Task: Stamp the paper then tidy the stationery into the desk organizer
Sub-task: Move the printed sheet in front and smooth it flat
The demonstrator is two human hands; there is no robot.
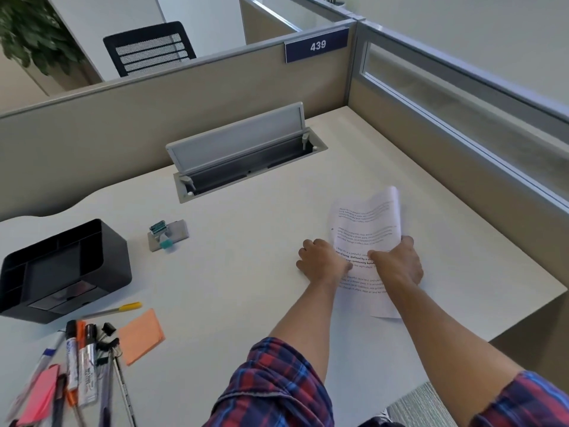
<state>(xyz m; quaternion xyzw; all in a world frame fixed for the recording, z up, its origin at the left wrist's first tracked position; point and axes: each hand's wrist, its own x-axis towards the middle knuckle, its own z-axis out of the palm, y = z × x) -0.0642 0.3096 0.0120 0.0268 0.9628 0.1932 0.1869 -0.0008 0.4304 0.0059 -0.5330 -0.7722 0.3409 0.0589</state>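
While both hands meet on the paper [365, 241], its far end curls up.
The right hand [397, 266] grips its right edge; the left hand [323, 260], fingers curled, presses its left edge.

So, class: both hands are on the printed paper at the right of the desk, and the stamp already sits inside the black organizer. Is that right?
Not quite. The head view shows the stamp lying on the desk, apart from the black organizer, not inside it. The rest holds: the left hand and right hand are both on the printed paper at the right.
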